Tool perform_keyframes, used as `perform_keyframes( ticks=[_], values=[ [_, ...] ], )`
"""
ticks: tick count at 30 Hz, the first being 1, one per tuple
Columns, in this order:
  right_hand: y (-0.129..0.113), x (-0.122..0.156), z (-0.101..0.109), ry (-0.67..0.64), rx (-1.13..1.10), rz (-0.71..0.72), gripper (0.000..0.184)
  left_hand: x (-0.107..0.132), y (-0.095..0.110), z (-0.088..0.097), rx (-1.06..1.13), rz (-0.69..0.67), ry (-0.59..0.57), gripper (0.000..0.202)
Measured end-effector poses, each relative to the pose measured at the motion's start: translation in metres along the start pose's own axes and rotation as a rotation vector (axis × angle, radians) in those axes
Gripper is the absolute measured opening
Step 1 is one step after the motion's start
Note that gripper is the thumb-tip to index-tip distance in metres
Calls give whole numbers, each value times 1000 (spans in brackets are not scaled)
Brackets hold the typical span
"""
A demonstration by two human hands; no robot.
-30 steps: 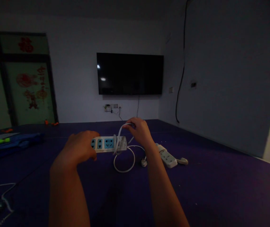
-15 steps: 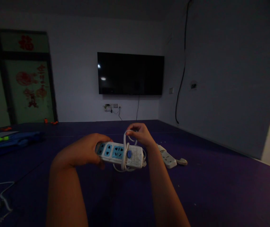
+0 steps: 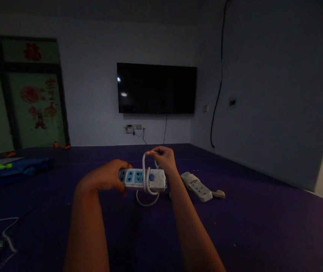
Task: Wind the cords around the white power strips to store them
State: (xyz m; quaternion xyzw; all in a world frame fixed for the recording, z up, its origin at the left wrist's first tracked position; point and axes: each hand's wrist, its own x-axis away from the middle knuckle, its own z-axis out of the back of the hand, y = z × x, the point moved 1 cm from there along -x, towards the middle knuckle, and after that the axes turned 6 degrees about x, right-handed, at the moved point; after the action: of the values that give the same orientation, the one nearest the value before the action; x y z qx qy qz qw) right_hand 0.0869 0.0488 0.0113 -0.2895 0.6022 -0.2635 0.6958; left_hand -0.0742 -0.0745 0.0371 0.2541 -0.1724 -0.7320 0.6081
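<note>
A white power strip (image 3: pixel 158 180) with blue socket faces and a blue switch is held up in front of me. My left hand (image 3: pixel 110 176) is closed around its left end, thumb below and fingers behind. Above the strip's right part, my right hand (image 3: pixel 163 158) pinches its white cord (image 3: pixel 143 166). Turns of that cord cross the strip near the switch, and a loose loop hangs underneath. To the right, a second power strip (image 3: pixel 201 190) lies on the floor with its own cord wound round one end and its plug (image 3: pixel 218 194) beside it.
The purple floor (image 3: pixel 257 219) has small white specks. Blue fabric (image 3: pixel 31 166) lies at the left, and a white cable (image 3: pixel 6 234) at the lower left. A television (image 3: pixel 157 88) hangs on the far wall; a black cable (image 3: pixel 217 102) runs down the right wall.
The held strip has shifted slightly, its right end moving left. My right hand has drawn the cord a little leftward, and the loop below hangs wider. More of the second strip shows.
</note>
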Motion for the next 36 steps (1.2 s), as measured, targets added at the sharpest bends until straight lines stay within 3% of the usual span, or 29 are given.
perform_keyframes(
  ticks=[4, 10, 15, 20, 26, 31, 36],
  values=[
    [0, 1, 1, -56, 14, -7, 32, -2, 5, -2, -64, -50, -17, 39],
    [12, -3, 9, 82, -62, -106, 35, -3, 2, 3, -64, -163, 162, 50],
    [21, -3, 7, 35, -139, -166, 39, -7, 10, 3, -155, -186, 315, 47],
    [32, -4, 3, 46, -116, -49, 37, -10, 15, 2, -105, -209, 434, 51],
    [39, -10, 4, 88, -295, 76, 26, -10, 14, 3, -38, -239, 546, 55],
    [35, -15, 5, 121, -228, 98, 21, -13, 7, 5, -1, -232, 574, 56],
    [28, -14, 2, 226, -266, 108, 21, -15, 2, 5, 89, -279, 514, 55]
  ],
)
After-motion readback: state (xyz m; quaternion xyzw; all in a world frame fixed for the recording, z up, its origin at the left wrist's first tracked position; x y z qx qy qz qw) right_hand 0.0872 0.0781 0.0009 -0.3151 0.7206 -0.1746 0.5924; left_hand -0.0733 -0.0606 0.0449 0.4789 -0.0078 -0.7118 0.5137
